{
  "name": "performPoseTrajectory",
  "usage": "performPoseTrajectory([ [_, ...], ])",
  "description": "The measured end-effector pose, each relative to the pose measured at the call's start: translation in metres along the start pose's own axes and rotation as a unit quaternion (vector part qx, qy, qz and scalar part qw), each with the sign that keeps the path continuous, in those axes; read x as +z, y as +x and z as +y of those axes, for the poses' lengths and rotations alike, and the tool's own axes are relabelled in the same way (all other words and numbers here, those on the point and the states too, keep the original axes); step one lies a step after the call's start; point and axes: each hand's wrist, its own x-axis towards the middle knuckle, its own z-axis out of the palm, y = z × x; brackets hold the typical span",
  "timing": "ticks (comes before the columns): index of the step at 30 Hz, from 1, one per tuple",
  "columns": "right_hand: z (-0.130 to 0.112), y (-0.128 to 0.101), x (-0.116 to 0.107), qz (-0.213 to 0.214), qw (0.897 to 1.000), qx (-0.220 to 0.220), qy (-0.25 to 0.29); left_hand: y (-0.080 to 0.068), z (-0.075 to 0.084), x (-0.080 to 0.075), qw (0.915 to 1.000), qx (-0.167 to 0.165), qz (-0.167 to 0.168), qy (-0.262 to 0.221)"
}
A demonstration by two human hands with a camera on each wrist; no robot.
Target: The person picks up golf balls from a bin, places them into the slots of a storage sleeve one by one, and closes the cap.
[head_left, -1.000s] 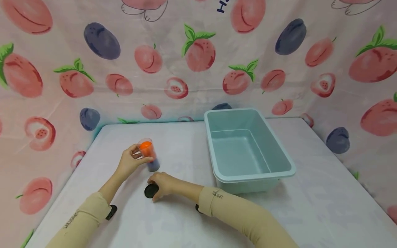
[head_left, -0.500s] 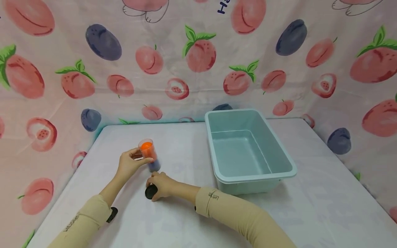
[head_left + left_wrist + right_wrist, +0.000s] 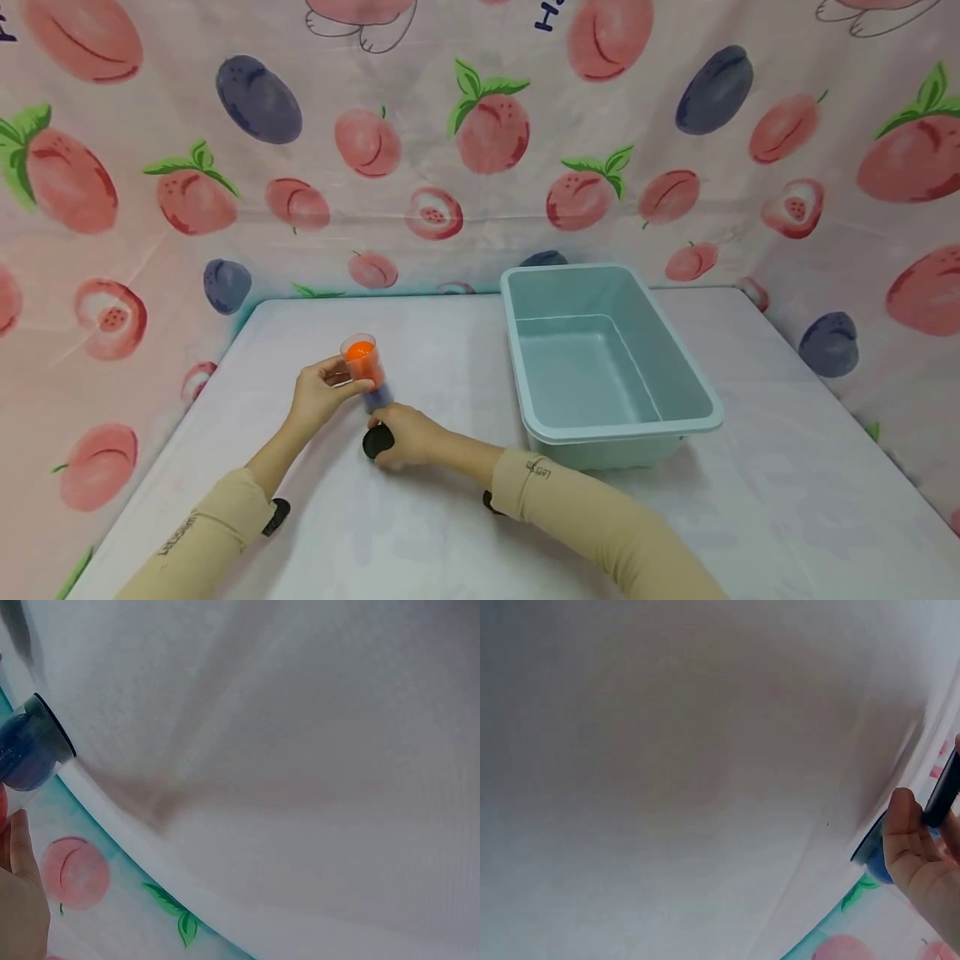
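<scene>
My left hand (image 3: 315, 393) grips a clear plastic tube (image 3: 382, 372) by its side, thumb on the near face. An orange ball (image 3: 361, 352) sits near the tube's uncovered top, with a red one partly visible below. Lower down, a dark blue ball (image 3: 28, 754) lies by the tube's black-rimmed base. Close in front of the tube, my right hand (image 3: 411, 435) holds a round black lid (image 3: 378, 442) by its edge. The right wrist view shows this lid (image 3: 943, 791) edge-on between thumb and fingers, with the tube's base partly hidden behind the hand.
A pale blue-green plastic basin (image 3: 525, 400) stands on the right half of the table, with bare inner walls. A white cloth (image 3: 442, 533) covers the table. Fruit-printed fabric (image 3: 435, 125) hangs behind it and along both sides.
My right hand has moved slightly up and right with the lid, closer to the tube's base. The left hand keeps its grip on the tube; the whole view has shifted slightly.
</scene>
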Motion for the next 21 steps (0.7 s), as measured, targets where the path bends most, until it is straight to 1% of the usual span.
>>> performPoseTrajectory([
  [3, 0.002, -0.001, -0.004, 0.019, 0.999, 0.004, 0.031, 0.001, 0.000, 0.001, 1.0000, -0.001, 0.004, -0.001],
  [8, 0.003, -0.004, -0.008, 0.051, 0.996, -0.016, 0.075, 0.002, 0.000, 0.001, 0.9999, -0.014, 0.002, 0.009],
  [14, 0.007, -0.007, -0.011, 0.065, 0.990, -0.024, 0.124, 0.002, 0.001, 0.001, 0.9999, -0.011, -0.003, 0.008],
  [17, 0.009, -0.008, -0.013, 0.068, 0.984, -0.026, 0.164, 0.001, 0.001, 0.001, 0.9999, -0.013, -0.004, 0.002],
  [19, 0.011, -0.007, -0.013, 0.074, 0.977, -0.025, 0.198, 0.000, 0.001, 0.002, 0.9999, -0.014, -0.004, -0.001],
  [21, 0.011, -0.007, -0.014, 0.083, 0.968, -0.018, 0.234, 0.000, 0.002, 0.002, 0.9999, -0.013, -0.005, -0.003],
])
